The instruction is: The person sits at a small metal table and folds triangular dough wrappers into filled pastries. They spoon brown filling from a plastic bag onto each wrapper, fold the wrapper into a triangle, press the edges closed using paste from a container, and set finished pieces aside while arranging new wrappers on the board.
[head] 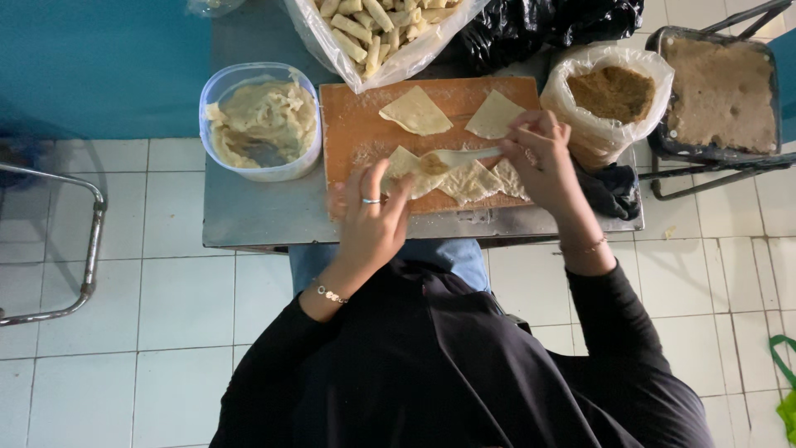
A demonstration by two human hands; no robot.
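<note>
A wooden cutting board (356, 124) lies on a small metal table (257, 211). Several triangular dough wrappers rest on it, two at the back (416, 112) and more at the front (468, 181). My right hand (543, 158) holds a white spoon (464, 155) whose tip sets brown filling on the front left wrapper (406, 163). My left hand (373, 220), with a ring on one finger, presses that wrapper's near edge with spread fingers.
A plastic tub of pale paste (261, 120) stands left of the board. A bag of brown filling (613, 91) sits to the right, a bag of rolled pieces (373, 29) behind. A tray of brown mix (717, 87) rests on a stand. A metal chair frame (91, 241) is at left.
</note>
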